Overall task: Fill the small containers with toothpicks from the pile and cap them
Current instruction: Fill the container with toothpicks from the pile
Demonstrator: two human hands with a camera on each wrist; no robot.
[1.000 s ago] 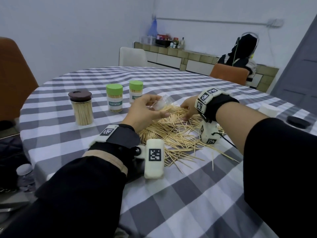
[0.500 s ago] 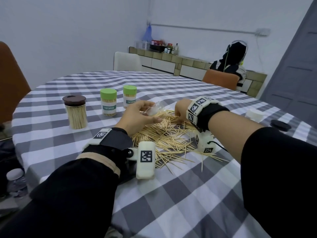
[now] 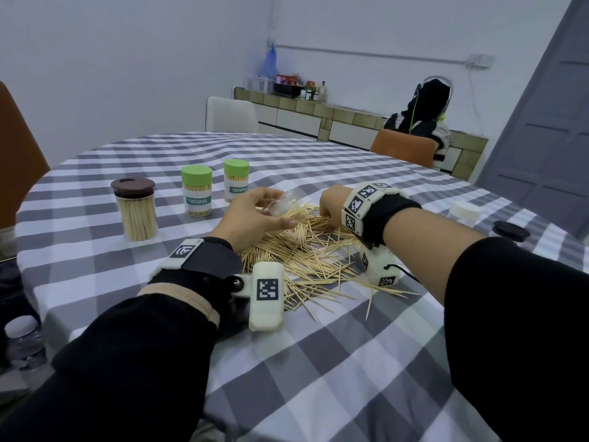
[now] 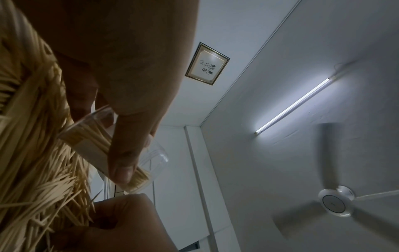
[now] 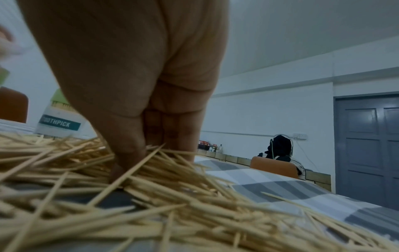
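I have the clear toothpick container (image 3: 284, 204) in my left hand (image 3: 255, 215), thumb and fingers wrapped round its wall, tipped well off upright. In the head view its long axis runs from about 8 o'clock at the base to 2 o'clock at the open mouth, so the mouth faces my right hand (image 3: 331, 202). The left wrist view shows the container (image 4: 103, 146) already holding a bundle of picks lying along that axis, with room left near the rim.

My right hand is the nearer one to the toothpick pile (image 3: 306, 256): it is down in the far edge of the heap, at roughly 3 o'clock from the container mouth and just beside it. In the right wrist view the fingers (image 5: 172, 129) and thumb are drawn together, their tips buried among the picks (image 5: 164, 179); they look to be pinching a small bunch, though how many picks they hold I cannot tell.

The coming move, as I judge it, turns on that mouth-to-fingers line: any bunch should be lifted with its length matched to the container's axis, then slid toward 9 o'clock into the mouth. Crosswise picks would jam at the rim.

Two green-capped containers (image 3: 196, 194) and a brown-lidded jar (image 3: 135, 212) stand filled at about 10 o'clock from my left hand, on the checked tablecloth (image 3: 350, 362).
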